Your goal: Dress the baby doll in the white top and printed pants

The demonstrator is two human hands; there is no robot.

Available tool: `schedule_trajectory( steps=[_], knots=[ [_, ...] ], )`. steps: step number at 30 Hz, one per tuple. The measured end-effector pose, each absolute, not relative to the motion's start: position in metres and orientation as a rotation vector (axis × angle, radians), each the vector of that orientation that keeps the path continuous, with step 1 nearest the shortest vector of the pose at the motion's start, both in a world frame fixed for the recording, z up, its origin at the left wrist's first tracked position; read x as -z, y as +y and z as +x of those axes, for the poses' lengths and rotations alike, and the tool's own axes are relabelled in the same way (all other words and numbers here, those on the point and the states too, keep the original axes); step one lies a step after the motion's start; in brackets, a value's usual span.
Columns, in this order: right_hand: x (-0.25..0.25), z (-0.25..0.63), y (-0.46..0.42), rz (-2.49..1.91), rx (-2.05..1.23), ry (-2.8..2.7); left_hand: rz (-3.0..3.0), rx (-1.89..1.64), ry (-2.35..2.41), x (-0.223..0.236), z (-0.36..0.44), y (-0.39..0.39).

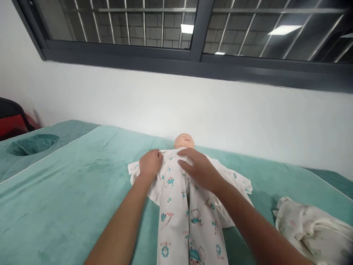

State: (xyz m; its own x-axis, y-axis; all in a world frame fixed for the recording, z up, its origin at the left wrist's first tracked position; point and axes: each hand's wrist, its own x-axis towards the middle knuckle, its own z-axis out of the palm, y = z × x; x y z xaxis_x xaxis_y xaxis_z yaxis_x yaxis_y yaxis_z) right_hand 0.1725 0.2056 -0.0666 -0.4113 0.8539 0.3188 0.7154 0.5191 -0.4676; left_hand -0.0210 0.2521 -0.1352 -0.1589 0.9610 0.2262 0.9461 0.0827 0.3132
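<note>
My left hand (151,162) curled at the waist of the printed trousers (173,206), pinching or not I can't tell, my right hand (199,167) spread, trousers atop the shirt (231,178), below the doll's head (184,140)

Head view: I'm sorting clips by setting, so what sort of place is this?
Perhaps a massage or baby-care practice room: a bed with what looks like a face hole, and a doll on it.

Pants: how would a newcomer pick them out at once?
On the green bed, below the doll's head, the pants run from near the left hand and right hand toward the camera. Two long printed legs set them apart from the sleeved shirt underneath and the crumpled cloth at right.
</note>
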Motion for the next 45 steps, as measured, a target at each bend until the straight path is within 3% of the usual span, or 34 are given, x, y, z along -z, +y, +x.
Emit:
schedule_trajectory(
  steps=[4, 14, 27, 35, 40, 45],
  knots=[
    [0.063, 0.111, 0.268, -1.364, -0.24, -2.788, 1.992, -0.593, 2.266, 0.134, -0.024, 0.254],
    [0.067, 0.088, 0.304, -1.476, -0.417, -3.084, 1.992, -0.549, 2.271, 0.134, -0.024, 0.257],
    [0.049, 0.123, 0.304, -1.358, -0.251, -3.093, 1.989, -0.571, 2.344, 0.119, -0.022, 0.241],
    [0.024, 0.165, 0.292, -1.415, -0.074, -3.011, 1.938, -0.524, 2.309, 0.137, -0.034, 0.224],
    [0.017, 0.175, 0.285, -1.348, -0.168, -2.928, 1.997, -0.55, 2.33, 0.14, -0.03, 0.217],
    [0.029, 0.163, 0.284, -1.327, -0.295, -2.908, 2.208, -0.791, 2.268, 0.137, -0.024, 0.217]
  ],
)
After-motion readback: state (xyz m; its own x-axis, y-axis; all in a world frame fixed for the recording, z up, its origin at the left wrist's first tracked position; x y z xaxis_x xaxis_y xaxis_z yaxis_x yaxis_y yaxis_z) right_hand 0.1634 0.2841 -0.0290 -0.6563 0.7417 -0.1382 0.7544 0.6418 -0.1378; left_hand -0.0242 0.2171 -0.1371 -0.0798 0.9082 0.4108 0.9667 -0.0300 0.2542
